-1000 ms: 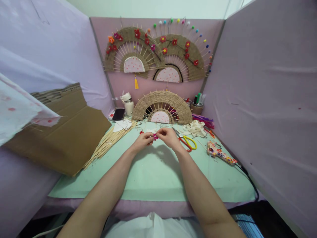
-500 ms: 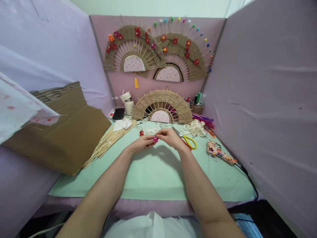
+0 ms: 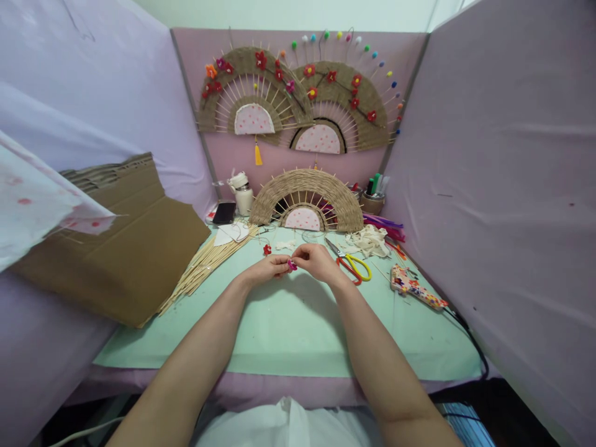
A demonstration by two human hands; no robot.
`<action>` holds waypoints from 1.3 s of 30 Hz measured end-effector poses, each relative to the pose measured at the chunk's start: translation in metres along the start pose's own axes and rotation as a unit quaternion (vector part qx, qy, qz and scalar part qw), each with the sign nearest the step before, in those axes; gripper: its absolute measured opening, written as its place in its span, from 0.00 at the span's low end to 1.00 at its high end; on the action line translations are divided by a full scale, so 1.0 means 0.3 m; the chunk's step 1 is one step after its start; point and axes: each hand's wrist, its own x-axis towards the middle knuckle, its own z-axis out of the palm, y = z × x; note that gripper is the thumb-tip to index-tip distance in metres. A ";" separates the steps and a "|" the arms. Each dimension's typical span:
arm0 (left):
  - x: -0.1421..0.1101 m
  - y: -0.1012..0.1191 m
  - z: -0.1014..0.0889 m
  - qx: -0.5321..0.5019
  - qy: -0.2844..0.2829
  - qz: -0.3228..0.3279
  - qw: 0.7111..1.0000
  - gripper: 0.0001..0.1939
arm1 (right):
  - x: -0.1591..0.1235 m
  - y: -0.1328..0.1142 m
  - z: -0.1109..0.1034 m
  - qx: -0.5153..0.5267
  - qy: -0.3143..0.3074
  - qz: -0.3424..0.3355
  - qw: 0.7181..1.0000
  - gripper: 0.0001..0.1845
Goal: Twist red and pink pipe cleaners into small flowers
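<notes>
Together, two hands hold one flower (three fans behind).

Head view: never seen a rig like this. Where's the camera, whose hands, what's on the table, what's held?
There's no machine here: a person works with bare hands. The camera sits on their head and looks forward and down, so both forearms reach in from the bottom.

The left hand pinches a small magenta piece. The right hand has its fingertips at that piece; it's too small to tell whether they grip it too.

On the table, a red flower lies beyond the left hand, with sticks to the left. Scissors and a corded tool, perhaps a glue gun, lie to the right. A fan stands at the back.
</notes>
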 end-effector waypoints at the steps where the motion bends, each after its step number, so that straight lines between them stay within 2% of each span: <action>1: 0.000 0.000 -0.002 0.001 -0.001 -0.003 1.000 0.15 | 0.000 -0.002 -0.001 -0.003 0.000 -0.001 1.000 0.06; 7: -0.003 0.002 -0.018 0.009 -0.018 -0.029 0.999 0.15 | 0.007 0.012 -0.013 0.035 -0.057 0.014 0.998 0.08; 10: -0.002 -0.005 -0.026 0.004 -0.032 -0.037 0.999 0.16 | 0.007 0.014 -0.015 0.030 -0.065 0.006 0.997 0.08; 13: -0.003 -0.012 -0.031 0.001 -0.041 -0.041 0.998 0.16 | 0.005 0.009 -0.010 0.004 -0.059 -0.008 0.998 0.07; 19: -0.004 -0.007 -0.029 0.005 -0.019 -0.038 0.999 0.16 | 0.011 0.011 0.011 -0.022 -0.009 -0.075 0.997 0.06; 21: 0.003 -0.010 -0.032 0.018 0.011 -0.008 1.000 0.16 | 0.018 0.023 0.011 0.000 0.035 -0.083 0.996 0.06; 25: 0.021 -0.017 -0.039 0.058 0.148 0.085 0.984 0.16 | 0.028 0.045 -0.002 0.051 0.161 -0.061 0.984 0.09; 28: 0.026 -0.014 -0.038 0.075 0.206 0.128 0.967 0.13 | 0.029 0.048 -0.001 0.053 0.186 -0.044 0.980 0.09; 34: 0.028 -0.008 -0.024 0.099 0.223 0.176 0.954 0.10 | 0.028 0.041 0.042 0.084 0.142 -0.011 0.986 0.11; 39: 0.032 -0.008 -0.017 0.101 0.207 0.189 0.955 0.09 | 0.031 0.045 0.051 0.064 0.154 0.036 0.985 0.11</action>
